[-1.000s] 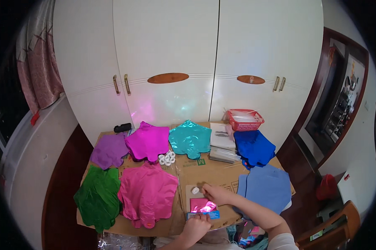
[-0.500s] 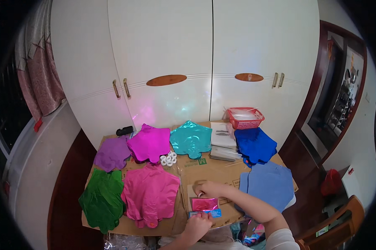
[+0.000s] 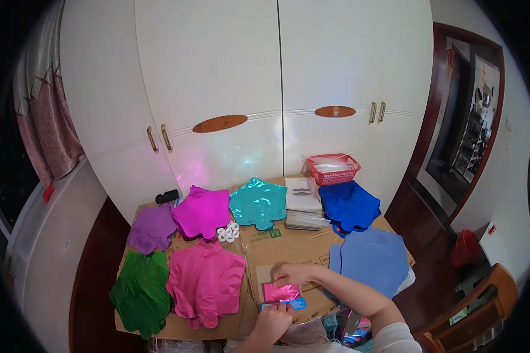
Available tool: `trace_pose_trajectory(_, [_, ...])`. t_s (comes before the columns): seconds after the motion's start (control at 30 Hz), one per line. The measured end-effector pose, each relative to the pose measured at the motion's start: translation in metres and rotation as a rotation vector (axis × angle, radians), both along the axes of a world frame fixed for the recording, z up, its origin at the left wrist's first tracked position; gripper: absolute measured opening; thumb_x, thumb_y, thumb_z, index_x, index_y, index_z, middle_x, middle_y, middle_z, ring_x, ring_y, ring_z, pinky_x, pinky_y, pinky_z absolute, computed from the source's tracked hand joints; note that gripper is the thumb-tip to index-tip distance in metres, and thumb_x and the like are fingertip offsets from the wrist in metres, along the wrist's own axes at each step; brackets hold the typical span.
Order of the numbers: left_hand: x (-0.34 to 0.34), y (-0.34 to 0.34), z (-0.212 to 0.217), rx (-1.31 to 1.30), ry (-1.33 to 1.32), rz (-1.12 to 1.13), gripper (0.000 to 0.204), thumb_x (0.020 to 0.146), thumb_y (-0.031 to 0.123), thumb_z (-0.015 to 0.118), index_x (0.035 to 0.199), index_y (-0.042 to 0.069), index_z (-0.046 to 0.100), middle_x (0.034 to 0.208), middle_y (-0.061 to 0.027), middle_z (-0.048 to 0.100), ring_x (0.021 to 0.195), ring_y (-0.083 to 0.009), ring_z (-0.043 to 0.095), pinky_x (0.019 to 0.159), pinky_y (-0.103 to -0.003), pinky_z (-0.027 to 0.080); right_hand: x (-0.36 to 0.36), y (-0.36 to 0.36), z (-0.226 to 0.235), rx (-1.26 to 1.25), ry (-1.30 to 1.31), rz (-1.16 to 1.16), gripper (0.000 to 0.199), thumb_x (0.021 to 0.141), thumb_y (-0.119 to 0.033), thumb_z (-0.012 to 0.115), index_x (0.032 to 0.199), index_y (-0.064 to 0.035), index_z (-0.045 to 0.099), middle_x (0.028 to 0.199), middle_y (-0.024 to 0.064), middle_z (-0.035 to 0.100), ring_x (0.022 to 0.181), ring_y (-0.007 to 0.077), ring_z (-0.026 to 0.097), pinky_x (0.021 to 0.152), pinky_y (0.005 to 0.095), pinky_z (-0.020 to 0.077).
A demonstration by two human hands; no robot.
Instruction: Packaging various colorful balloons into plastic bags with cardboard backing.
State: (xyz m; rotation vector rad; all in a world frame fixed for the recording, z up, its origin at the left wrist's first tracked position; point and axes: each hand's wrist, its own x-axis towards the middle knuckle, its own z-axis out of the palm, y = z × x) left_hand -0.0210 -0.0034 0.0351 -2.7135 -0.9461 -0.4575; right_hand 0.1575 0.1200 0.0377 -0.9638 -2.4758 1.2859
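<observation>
A small flat packet of folded pink foil [image 3: 281, 293] with a blue printed strip [image 3: 298, 303] along its near edge lies before me on the cardboard. My left hand [image 3: 275, 322] holds that near edge, its bent fingertips on the strip. At the packet's far edge, my right hand [image 3: 295, 274] is closed with its fingers pointing down; whatever is in them is hidden. Left of the packet is a pile of crumpled pink foil balloons [image 3: 207, 282]. A stack of pale blue foil balloons [image 3: 375, 263] lies beside my right forearm.
Cardboard [image 3: 259, 253] covers the table. Around it lie green [image 3: 140, 291], purple [image 3: 152, 228], magenta [image 3: 203, 210], teal [image 3: 259, 203] and dark blue [image 3: 350, 206] foil balloons. White rolls [image 3: 228, 232], clear sleeves [image 3: 306, 219] and a red basket [image 3: 333, 169] stand among them. A wooden chair [image 3: 482, 306] is at right.
The view has shifted slightly, so everything sits a little further left and lower. A white ring-like bit seen at my right fingers before no longer shows. My left hand stays on the packet.
</observation>
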Motion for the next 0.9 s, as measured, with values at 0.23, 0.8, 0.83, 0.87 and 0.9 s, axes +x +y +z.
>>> trace_pose_trajectory(0.23, [0.001, 0.002, 0.003, -0.005, -0.016, -0.020, 0.009, 0.068, 0.016, 0.060, 0.075, 0.010, 0.060, 0.064, -0.0031, 0.053, 0.056, -0.0162, 0.061, 0.046, -0.029, 0.048, -0.027, 0.014, -0.016, 0.344, -0.161, -0.088, 0.031, 0.080, -0.033, 0.066, 0.085, -0.0041, 0.057, 0.077, 0.0162, 0.061, 0.074, 0.0360, 0.061, 0.063, 0.0442, 0.0462])
trace_pose_trajectory(0.8, [0.006, 0.007, 0.014, -0.018, 0.033, 0.021, 0.012, 0.072, 0.018, 0.058, 0.084, 0.016, 0.057, 0.094, -0.0150, 0.062, 0.063, -0.0187, 0.059, 0.051, -0.031, 0.052, -0.023, 0.052, 0.000, 0.955, 0.007, -0.269, 0.034, 0.074, -0.008, 0.055, 0.108, -0.0057, 0.057, 0.107, 0.0151, 0.058, 0.098, 0.0348, 0.056, 0.081, 0.0449, 0.0451])
trace_pose_trajectory(0.83, [0.003, 0.006, 0.012, -0.106, 0.043, 0.048, 0.015, 0.074, 0.020, 0.057, 0.088, 0.014, 0.058, 0.092, -0.0138, 0.060, 0.068, -0.0212, 0.059, 0.055, -0.033, 0.051, -0.014, 0.066, 0.033, 0.778, -0.163, -0.445, 0.028, 0.072, -0.005, 0.055, 0.100, -0.0037, 0.060, 0.096, 0.0169, 0.060, 0.089, 0.0357, 0.058, 0.078, 0.0458, 0.0465])
trace_pose_trajectory(0.87, [0.005, 0.004, 0.010, -0.190, 0.050, 0.048, 0.018, 0.077, 0.022, 0.057, 0.092, 0.012, 0.060, 0.089, -0.0127, 0.057, 0.073, -0.0237, 0.058, 0.060, -0.035, 0.050, 0.013, 0.098, 0.024, 0.868, -0.123, -0.632, 0.026, 0.072, -0.006, 0.055, 0.097, -0.0023, 0.059, 0.095, 0.0177, 0.059, 0.089, 0.0350, 0.057, 0.079, 0.0456, 0.0465])
trace_pose_trajectory(0.9, [0.010, 0.003, 0.009, -0.274, 0.056, 0.023, 0.022, 0.080, 0.024, 0.056, 0.096, 0.010, 0.061, 0.087, -0.0115, 0.055, 0.078, -0.0261, 0.057, 0.064, -0.037, 0.050, 0.057, 0.139, 0.002, 1.003, -0.200, -0.727, 0.029, 0.071, -0.006, 0.056, 0.100, -0.0017, 0.058, 0.097, 0.0187, 0.059, 0.093, 0.0344, 0.057, 0.081, 0.0450, 0.0465])
